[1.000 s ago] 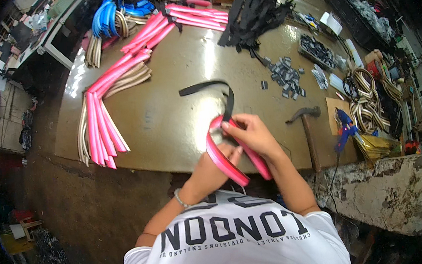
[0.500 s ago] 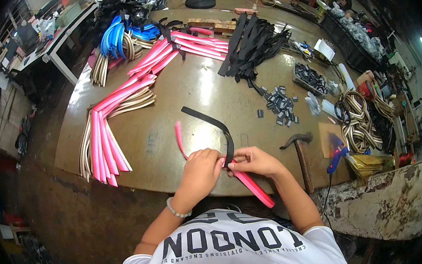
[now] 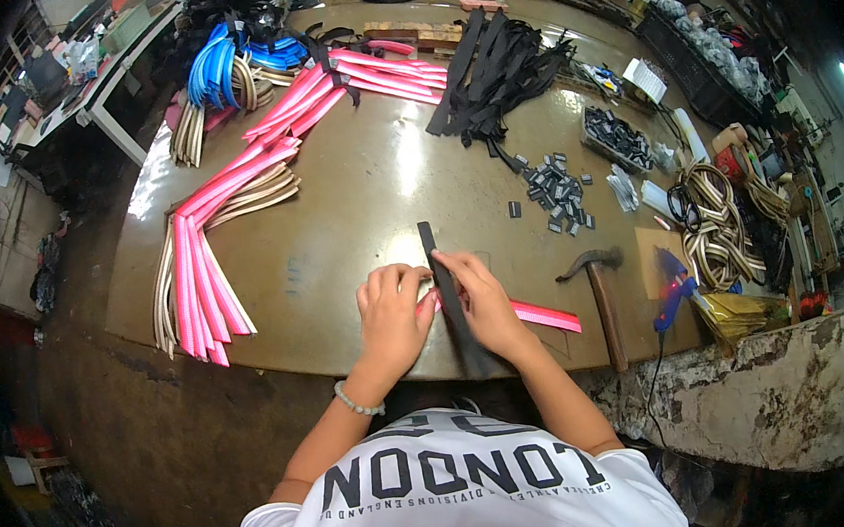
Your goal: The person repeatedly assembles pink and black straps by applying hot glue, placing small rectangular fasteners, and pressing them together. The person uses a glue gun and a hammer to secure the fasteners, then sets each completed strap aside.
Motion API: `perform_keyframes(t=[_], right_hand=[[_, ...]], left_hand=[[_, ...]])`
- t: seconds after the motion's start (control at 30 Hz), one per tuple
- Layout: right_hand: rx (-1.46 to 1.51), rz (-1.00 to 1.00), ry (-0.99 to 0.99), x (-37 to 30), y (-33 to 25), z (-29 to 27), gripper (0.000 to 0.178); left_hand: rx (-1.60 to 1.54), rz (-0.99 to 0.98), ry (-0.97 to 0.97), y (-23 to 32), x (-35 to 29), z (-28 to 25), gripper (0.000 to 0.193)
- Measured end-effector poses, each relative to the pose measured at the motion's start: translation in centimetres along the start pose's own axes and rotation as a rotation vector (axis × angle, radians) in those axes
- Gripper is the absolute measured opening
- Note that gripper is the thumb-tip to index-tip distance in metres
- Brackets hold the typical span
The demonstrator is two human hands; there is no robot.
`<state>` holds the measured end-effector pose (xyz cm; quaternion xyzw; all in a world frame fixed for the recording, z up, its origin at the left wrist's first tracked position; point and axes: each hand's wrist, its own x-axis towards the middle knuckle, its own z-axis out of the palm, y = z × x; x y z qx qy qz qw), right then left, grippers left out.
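Observation:
At the near edge of the table, my left hand (image 3: 394,318) is closed, its fingertips pinching the pink strip where the two pieces meet. My right hand (image 3: 483,306) grips a flat black strap (image 3: 441,277) along its side, thumb partly hidden. The strap stands nearly lengthwise between my hands, its far end pointing away from me and its near end blurred over the edge. Out from behind my right hand, toward the right, runs the pink strip (image 3: 549,317) with a pale stripe; its middle is hidden by my hands and the strap.
Right of my hands lie a hammer (image 3: 604,313) and a blue glue gun (image 3: 673,304). Farther off are loose black clips (image 3: 556,193), a tub of clips (image 3: 617,138) and black straps (image 3: 496,76). Folded pink strips (image 3: 197,273) lie left; coiled cords (image 3: 721,237) right.
The black strap has swung from a curve at far left to nearly straight between my hands. My right hand has moved up along it. The pink strip has turned to point more rightward.

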<state>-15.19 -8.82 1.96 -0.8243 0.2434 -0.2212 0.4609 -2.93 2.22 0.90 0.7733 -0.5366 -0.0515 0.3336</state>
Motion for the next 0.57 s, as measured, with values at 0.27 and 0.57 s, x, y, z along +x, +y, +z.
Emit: perform_keyframes(t=[0.27,0.57], right_hand=[[-0.339,-0.157,0.151,-0.7,-0.6,1.1,0.027],[-0.349,-0.244,-0.111,-1.7,0.1,-2.5,0.031]], left_hand=[[-0.057,-0.012,0.023,-0.8,0.3,-0.1,0.043],[-0.003,0.038,0.011,-0.8,0.0,-0.2,0.034]])
